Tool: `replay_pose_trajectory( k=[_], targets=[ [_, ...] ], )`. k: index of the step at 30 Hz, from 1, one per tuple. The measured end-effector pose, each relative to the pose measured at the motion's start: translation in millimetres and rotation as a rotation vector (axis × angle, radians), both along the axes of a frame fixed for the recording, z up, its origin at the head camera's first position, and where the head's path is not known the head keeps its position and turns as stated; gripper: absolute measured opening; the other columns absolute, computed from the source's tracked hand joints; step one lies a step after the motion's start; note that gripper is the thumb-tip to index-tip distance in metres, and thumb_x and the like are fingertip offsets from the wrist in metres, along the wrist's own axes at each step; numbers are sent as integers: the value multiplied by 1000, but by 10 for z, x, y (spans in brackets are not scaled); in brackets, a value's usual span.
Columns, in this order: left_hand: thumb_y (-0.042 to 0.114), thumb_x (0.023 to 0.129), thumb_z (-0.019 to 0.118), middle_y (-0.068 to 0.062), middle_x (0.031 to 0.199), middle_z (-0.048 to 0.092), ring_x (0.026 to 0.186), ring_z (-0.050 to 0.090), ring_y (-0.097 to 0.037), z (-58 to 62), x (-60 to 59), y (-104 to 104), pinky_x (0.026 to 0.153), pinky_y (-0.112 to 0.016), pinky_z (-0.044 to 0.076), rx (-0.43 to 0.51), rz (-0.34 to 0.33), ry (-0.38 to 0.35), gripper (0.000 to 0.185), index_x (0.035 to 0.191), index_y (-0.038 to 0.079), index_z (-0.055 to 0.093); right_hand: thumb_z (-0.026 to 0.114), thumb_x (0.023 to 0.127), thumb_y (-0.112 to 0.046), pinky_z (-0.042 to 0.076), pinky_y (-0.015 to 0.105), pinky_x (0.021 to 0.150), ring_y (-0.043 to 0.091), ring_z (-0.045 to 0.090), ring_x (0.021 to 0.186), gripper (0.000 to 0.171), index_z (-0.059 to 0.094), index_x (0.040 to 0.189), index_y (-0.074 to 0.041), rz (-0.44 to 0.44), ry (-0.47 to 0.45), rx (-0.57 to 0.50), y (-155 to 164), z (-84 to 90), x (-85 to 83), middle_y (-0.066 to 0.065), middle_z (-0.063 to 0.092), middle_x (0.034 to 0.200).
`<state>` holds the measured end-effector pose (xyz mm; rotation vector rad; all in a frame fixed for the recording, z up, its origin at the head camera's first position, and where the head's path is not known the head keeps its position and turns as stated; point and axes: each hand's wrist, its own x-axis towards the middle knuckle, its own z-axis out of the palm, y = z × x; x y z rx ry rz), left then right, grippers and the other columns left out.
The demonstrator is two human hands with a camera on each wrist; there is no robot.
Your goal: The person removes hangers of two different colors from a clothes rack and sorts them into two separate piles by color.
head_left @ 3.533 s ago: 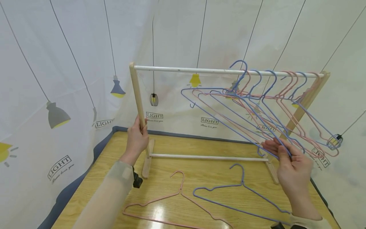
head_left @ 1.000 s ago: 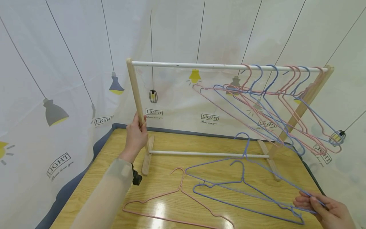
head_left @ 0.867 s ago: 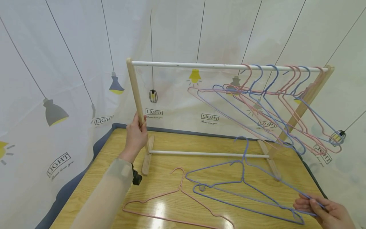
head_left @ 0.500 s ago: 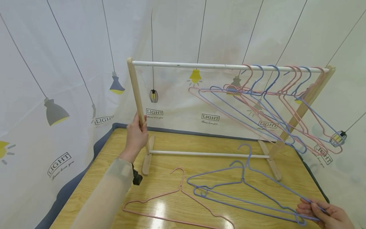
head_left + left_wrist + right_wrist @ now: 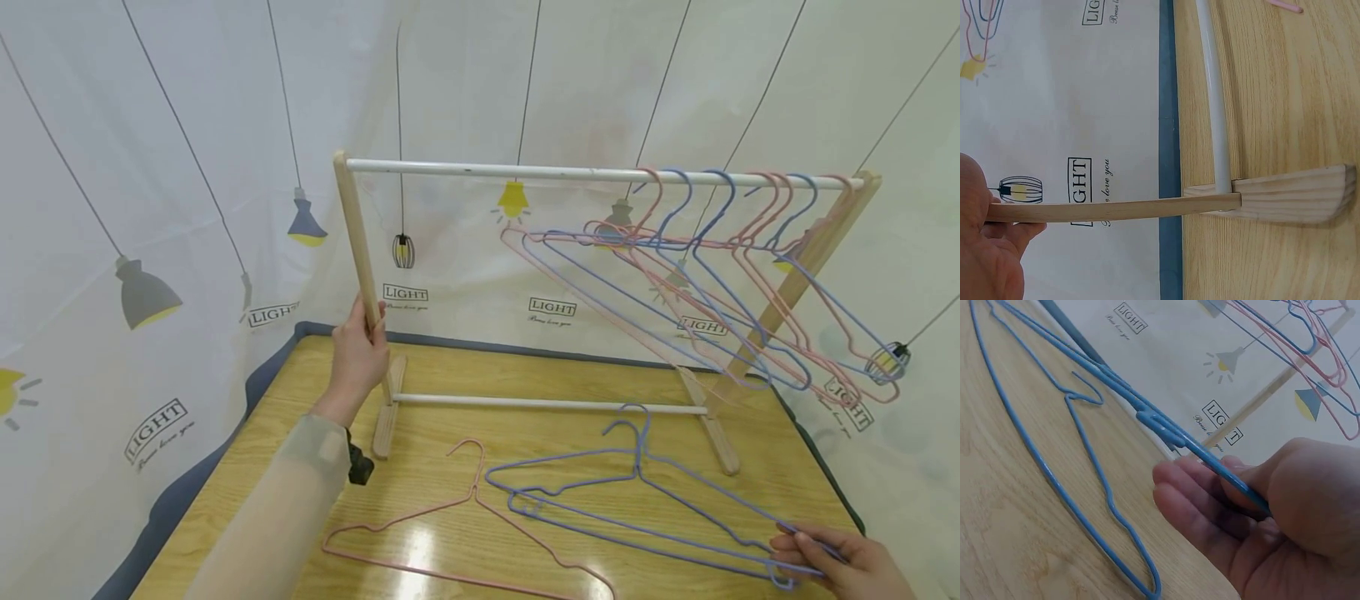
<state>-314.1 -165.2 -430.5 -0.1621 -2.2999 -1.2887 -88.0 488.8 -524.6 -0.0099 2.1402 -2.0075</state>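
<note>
**Blue hanger at the lower right, gripped at one shoulder end**

Right hand (image 5: 840,562), lower right corner of the head view: thumb and fingers (image 5: 1200,506) pinched on the wire of a blue hanger (image 5: 675,492) at its right shoulder end. Hanger body extended up and left from the grip, long axis running diagonally across the frame, hook at centre right just in front of the rack's lower rail (image 5: 547,404). Directly beneath it, a second blue hanger (image 5: 600,533) flat on the wooden table (image 5: 247,467); whether the held one rests on it cannot be told. Pink hanger (image 5: 450,521) flat at lower centre, apart from both hands.

Left hand (image 5: 358,360), centre left: wrapped around the rack's left upright post (image 5: 358,242). Right hand nearer to both blue hangers.

Further pink and blue hangers (image 5: 712,283) hung on the top rail (image 5: 487,172), upper right.
</note>
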Motion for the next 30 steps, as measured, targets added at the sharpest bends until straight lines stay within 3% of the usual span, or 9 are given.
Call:
replay_pose_trajectory(
  k=[3,6,12,19,23,30],
  targets=[
    [2,109,54,-19,142,65,119,69,-39,-6,-2,1,90,-51,61,-2,1,2,51,159,10,44,61,107,-2,64,36,78,18,78,89,21,76,122,0,-143,28,211,-99,32,-12,5,80,101],
    [2,109,54,-18,142,65,120,68,-39,-2,0,1,91,-50,60,-4,1,-3,52,160,10,43,67,105,-4,64,35,77,12,77,87,33,63,128,19,-273,54,366,-194,77,-26,-2,80,98],
    [3,109,54,-17,143,64,121,68,-38,-1,5,1,91,-49,61,0,-1,-8,55,162,11,40,68,104,-6,63,32,75,8,76,87,28,68,125,13,-380,141,435,-323,207,-20,-10,79,98],
    [1,109,54,-21,142,64,123,66,-39,-9,-8,-10,91,-50,60,10,-7,10,56,162,10,40,66,106,-9,61,24,76,4,76,88,34,64,129,16,-355,289,526,-565,431,-86,-7,79,102],
    [0,108,54,-21,141,65,123,66,-39,-22,-22,-15,91,-51,60,1,-8,22,54,160,9,42,68,105,-9,60,21,77,4,76,91,35,64,131,15,-319,384,511,-730,598,-140,-6,79,107],
    [0,108,54,-21,141,65,124,66,-39,-17,-16,-6,91,-51,60,3,-13,18,52,159,9,43,67,100,8,59,24,84,11,75,103,35,63,134,13,-242,525,215,-1087,863,-287,4,78,118]
  ],
)
